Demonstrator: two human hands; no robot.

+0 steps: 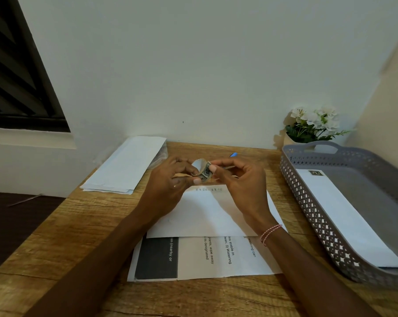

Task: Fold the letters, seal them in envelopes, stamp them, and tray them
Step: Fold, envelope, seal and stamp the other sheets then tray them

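Both hands are raised together above the wooden desk [67, 236]. The left hand [170, 181] has its fingers curled and its thumb pressed onto a backing strip [199, 164], which curls white at the top; a tan end shows at the palm. The right hand [239, 179] pinches a stamp [206, 172] between thumb and forefinger, where it meets the strip. The fingertips of the two hands almost touch.

A white envelope [204, 213] lies flat directly beneath both hands and wrists. A printed letter [216, 257] lies under it, showing nearer the body than the wrists. A stack of blank envelopes [127, 165] is left of the left hand, at the wall. A small blue object [234, 154] lies just beyond the right hand; its kind cannot be told.

A grey perforated tray [307, 202] stands right of the right hand. It holds one stamped envelope [344, 216]. A pot of white flowers [312, 124] stands behind the tray.
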